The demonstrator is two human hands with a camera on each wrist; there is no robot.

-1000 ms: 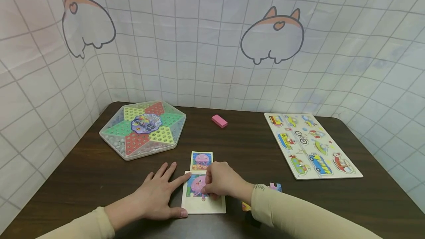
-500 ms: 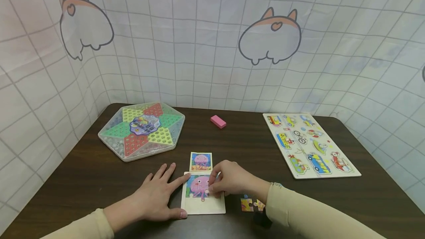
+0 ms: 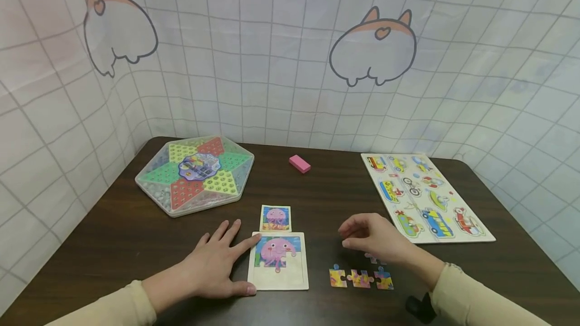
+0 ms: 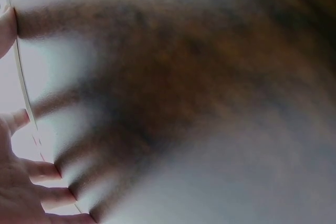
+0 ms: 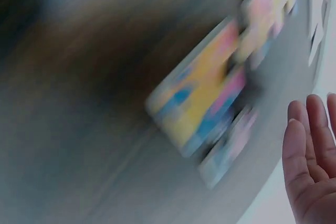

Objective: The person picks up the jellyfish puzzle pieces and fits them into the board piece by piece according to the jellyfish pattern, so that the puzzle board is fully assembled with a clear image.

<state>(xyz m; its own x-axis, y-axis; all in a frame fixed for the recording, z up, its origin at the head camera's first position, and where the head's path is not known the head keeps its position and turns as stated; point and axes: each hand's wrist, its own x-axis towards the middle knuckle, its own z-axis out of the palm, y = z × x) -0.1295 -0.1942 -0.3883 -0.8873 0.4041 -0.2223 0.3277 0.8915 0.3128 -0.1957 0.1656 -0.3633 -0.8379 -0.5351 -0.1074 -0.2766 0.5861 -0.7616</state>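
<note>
A small wooden jigsaw board point(image 3: 290, 280) with a pink jellyfish picture lies on the table, pieces filling its top and left middle, bare wood below. My left hand point(image 3: 206, 268) lies spread flat on the table, its index fingertip and thumb at the board's left edge. To the right, my right hand point(image 3: 376, 238) hovers with loosely bent fingers and holds nothing; the right wrist view shows the same hand point(image 5: 315, 166). Below it are several loose jigsaw pieces point(image 3: 361, 278), yellow, pink and blue, one of them partly hidden by the hand. A jellyfish picture card point(image 3: 275, 218) adjoins the board's far edge.
At the back left lies a hexagonal Chinese checkers set point(image 3: 195, 175). A pink block point(image 3: 299, 164) sits at the back middle. On the right is a vehicle peg puzzle board point(image 3: 426, 197). A white grid-patterned cloth point(image 3: 272, 64) hangs behind the table.
My right hand has lifted off the jigsaw board and moved right, over the loose pieces, uncovering a piece in the board's middle. The left hand has kept its place.
</note>
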